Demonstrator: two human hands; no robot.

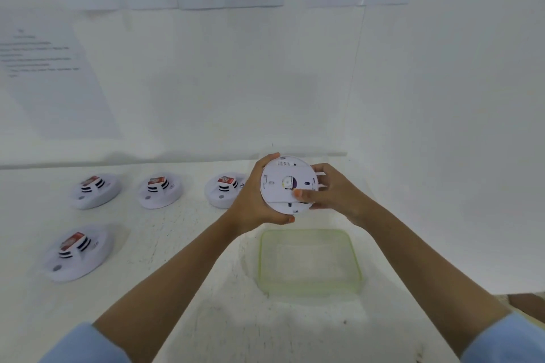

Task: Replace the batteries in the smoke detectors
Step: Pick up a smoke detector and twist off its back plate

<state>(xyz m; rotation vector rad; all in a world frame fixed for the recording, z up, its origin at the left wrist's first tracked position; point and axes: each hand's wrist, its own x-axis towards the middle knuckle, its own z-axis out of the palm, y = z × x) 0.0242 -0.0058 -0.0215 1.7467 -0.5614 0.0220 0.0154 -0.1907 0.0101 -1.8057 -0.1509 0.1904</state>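
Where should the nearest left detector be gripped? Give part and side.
Probably by its round outer rim, from above with fingers on opposite edges. The smoke detector lies flat on the table, and a red battery sits on its raised centre, so gripping there might knock it off.

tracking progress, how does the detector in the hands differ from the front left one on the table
The held detector is off the table, gripped by left hand and right hand; the front-left detector lies on it. The held detector shows its flat back; the front-left detector carries a red-labelled battery on top. Both are round and white.
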